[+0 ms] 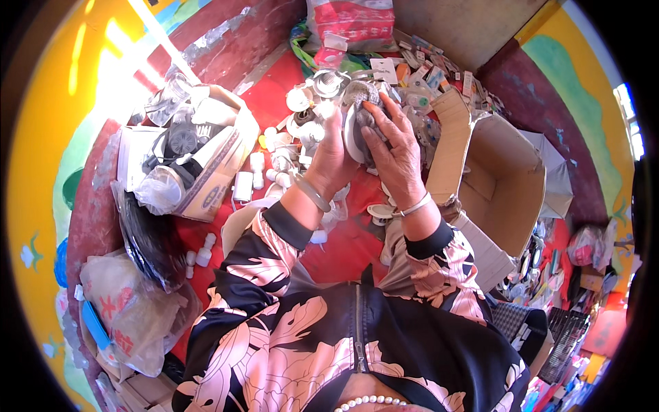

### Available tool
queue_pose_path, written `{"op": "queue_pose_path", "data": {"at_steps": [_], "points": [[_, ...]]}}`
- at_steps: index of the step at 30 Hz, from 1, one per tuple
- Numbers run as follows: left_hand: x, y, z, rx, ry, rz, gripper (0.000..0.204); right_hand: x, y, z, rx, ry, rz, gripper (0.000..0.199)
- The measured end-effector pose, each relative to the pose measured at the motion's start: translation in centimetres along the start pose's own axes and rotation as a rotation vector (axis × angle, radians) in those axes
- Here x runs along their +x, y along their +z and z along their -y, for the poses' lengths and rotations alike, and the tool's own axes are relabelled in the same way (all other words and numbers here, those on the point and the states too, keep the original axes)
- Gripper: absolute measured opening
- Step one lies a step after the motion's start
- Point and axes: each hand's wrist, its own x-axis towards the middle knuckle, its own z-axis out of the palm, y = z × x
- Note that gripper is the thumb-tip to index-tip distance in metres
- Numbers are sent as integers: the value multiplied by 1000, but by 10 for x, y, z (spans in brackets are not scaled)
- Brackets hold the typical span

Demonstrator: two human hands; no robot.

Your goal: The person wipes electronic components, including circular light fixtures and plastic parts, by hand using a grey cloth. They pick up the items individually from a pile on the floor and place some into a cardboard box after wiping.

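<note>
Out in front of me, my left hand (333, 154) grips a round white disc-shaped item (353, 135), held tilted nearly edge-on. Its exact kind does not show. My right hand (395, 144) presses a fuzzy grey cloth (361, 92) against the disc, fingers curled over it. Around and beyond the hands lies a pile of small white fittings, with a round white and silver part (330, 83) near the fingertips and a round cream-coloured part (299, 99) to its left. White cylindrical fittings (257, 170) lie left of my left wrist.
To the left stands a cardboard box (218, 175) filled with wrapped lamp-like parts. An open cardboard box (511, 185) is at the right. Small packages (436, 79) heap up at the back, beside a pink and white bag (351, 26). Plastic bags (130, 302) lie lower left on the red floor covering.
</note>
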Motion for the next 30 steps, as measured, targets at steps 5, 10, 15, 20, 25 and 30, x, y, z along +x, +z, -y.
{"op": "queue_pose_path", "data": {"at_steps": [5,10,15,20,25,30], "points": [[-2,-2,-3,-5,6,-49,71,-1,-1,10,-13,-85,27,35],[7,-15,-13,-48,27,-64,64,-4,-1,11,2,-202,156,32],[-4,-1,4,23,-35,-127,56,5,-2,9,-170,-309,-97,34],[-1,-3,-5,90,16,-158,57,6,-6,-5,-219,-139,-114,26],[4,-7,-17,-40,51,-8,60,-8,7,16,7,-206,95,25],[-4,7,-3,-44,-114,-158,69,7,0,8,-167,-197,-195,23]]}}
